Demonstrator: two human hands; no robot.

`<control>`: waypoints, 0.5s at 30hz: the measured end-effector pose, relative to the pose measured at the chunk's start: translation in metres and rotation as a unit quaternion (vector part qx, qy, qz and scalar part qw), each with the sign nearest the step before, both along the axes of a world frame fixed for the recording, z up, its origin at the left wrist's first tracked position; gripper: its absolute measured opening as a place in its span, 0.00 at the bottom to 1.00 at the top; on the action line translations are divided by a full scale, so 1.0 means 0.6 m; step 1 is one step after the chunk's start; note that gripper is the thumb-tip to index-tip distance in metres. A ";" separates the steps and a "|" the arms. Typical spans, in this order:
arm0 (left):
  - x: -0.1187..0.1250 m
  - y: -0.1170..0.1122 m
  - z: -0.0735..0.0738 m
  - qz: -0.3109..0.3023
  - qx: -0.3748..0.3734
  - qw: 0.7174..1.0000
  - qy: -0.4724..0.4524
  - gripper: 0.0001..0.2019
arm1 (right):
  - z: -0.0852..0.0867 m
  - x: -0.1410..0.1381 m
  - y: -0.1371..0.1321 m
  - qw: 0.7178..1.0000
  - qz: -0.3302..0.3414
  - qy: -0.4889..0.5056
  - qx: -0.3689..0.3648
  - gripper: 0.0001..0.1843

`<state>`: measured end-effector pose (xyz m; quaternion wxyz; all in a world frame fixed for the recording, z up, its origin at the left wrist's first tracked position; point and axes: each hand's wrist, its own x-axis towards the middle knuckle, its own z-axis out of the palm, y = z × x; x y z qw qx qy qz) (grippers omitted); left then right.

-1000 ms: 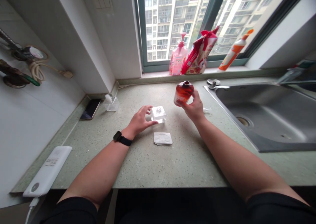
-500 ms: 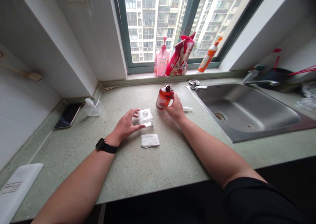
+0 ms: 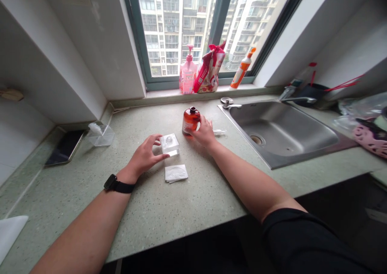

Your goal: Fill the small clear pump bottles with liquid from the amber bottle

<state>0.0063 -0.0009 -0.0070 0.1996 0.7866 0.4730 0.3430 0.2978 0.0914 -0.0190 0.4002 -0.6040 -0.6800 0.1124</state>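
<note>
My right hand is wrapped around the right side of an amber bottle with a pale label. Its dark neck is uncapped, and it is held about upright. A clear square bottle with a short open neck stands on the counter just left of it. The fingertips and thumb of my left hand are at that bottle's left side, lightly gripping it. Close in front lies a folded white tissue. Partly hidden behind my right hand is a clear pump top, lying on its side.
A steel sink is set into the counter at right. To the left are a clear pump bottle and a phone. A pink pump bottle, a red bag and an orange-white bottle line the windowsill.
The view has turned to the right, so the scene sits farther left. Both hands stay at their bottles, and the amber bottle looks slightly more upright.
</note>
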 end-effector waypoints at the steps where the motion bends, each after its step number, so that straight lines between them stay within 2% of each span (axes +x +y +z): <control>1: 0.000 0.000 0.000 0.000 0.001 1.000 0.001 0.34 | 0.001 -0.001 -0.002 1.000 0.000 0.003 -0.006 0.40; 4: -0.002 0.000 0.000 -0.001 0.005 1.000 0.006 0.34 | 0.009 0.001 -0.007 1.000 0.004 0.016 -0.008 0.45; 7: -0.003 0.000 0.001 -0.002 0.003 1.000 0.010 0.34 | 0.029 0.019 -0.009 0.998 0.015 0.050 0.017 0.49; 12: -0.002 0.001 0.002 0.002 0.003 1.000 0.014 0.34 | 0.083 0.094 -0.001 0.990 -0.005 0.127 0.065 0.49; 15: -0.002 0.001 0.002 -0.001 0.005 1.000 0.015 0.35 | 0.106 0.147 0.003 0.997 0.003 0.059 0.043 0.47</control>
